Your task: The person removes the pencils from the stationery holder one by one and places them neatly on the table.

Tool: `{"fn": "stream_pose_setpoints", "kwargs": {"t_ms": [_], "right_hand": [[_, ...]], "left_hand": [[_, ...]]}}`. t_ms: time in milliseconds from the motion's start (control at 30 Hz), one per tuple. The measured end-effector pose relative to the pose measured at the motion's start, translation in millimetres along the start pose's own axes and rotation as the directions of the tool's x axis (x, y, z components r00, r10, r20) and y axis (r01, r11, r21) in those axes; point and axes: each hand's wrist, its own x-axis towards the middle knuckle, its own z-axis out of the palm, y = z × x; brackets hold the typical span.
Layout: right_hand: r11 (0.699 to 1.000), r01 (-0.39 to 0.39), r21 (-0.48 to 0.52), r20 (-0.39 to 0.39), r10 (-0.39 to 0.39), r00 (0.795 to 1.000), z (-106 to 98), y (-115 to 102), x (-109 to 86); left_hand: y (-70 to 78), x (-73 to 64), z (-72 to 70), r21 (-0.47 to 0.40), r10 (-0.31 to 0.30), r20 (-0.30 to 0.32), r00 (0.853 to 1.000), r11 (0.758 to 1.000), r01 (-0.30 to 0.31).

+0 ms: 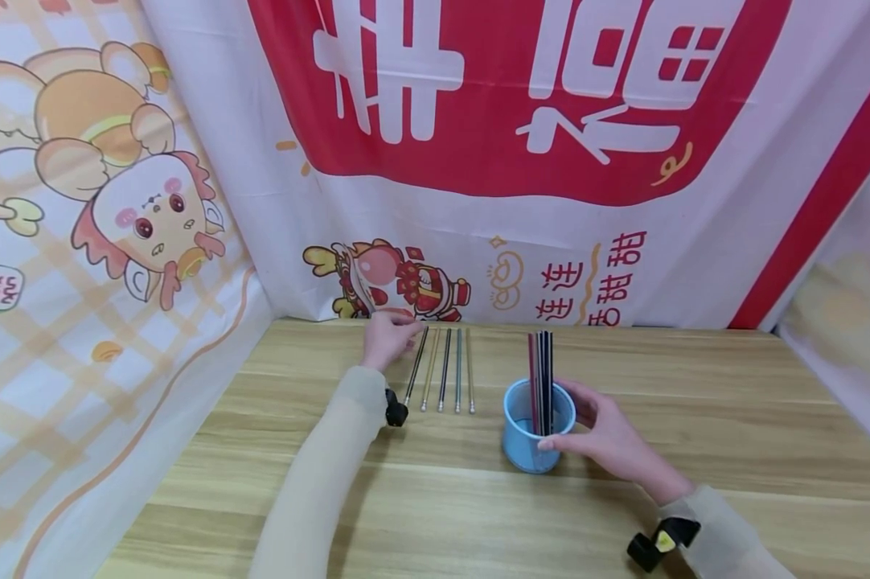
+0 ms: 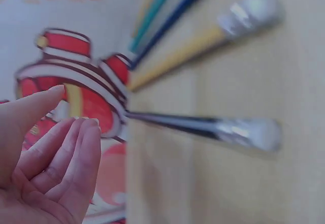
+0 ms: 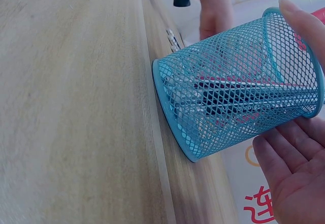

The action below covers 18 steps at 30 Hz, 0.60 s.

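Note:
My right hand [image 1: 612, 434] grips a light blue mesh pen cup [image 1: 531, 457] near its rim, thumb on the near side and fingers round the other. Several pencils [image 1: 541, 374], dark and reddish, stand in the cup. To its left, several pencils lie in a row, eraser ends toward me: black [image 1: 416, 366], yellow [image 1: 431, 370], dark blue [image 1: 445, 370] and teal [image 1: 459, 370] among them. My left hand [image 1: 389, 339] hovers by the far end of the black pencil. In the left wrist view its thumb and fingers are apart, with nothing between them.
The wooden table [image 1: 435, 498] meets a printed white and red cloth [image 1: 478, 217] along its back edge. Another patterned cloth [image 1: 116, 322] hangs on the left side. Black wrist devices [image 1: 396, 408] are strapped to both wrists.

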Motion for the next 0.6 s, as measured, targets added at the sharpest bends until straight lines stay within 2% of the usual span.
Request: {"fn": "stream_pose_setpoints", "kwargs": {"t_ms": [133, 333, 467, 600], "right_hand": [[1.000, -0.001, 0.001, 0.004, 0.001, 1.000, -0.1, 0.2, 0.0], [1.000, 0.003, 0.003, 0.004, -0.003, 1.000, 0.0, 1.3, -0.9], [1.000, 0.008, 0.000, 0.000, -0.008, 1.000, 0.0, 1.9, -0.5], [1.000, 0.014, -0.002, -0.001, -0.014, 1.000, 0.0, 1.9, 0.6]], "left_hand": [[17.2, -6.7, -4.0, -0.049, 0.064, 0.008, 0.998, 0.997, -0.064], [37.5, -20.6, -3.5, -0.076, 0.105, 0.056, 0.993, 0.992, -0.101], [49.1, -37.4, 3.2, -0.117, 0.138, 0.111, 0.984, 0.985, -0.125], [58.7, -56.6, 13.4, -0.115, 0.200, 0.168, 0.965, 0.977, -0.182]]}}
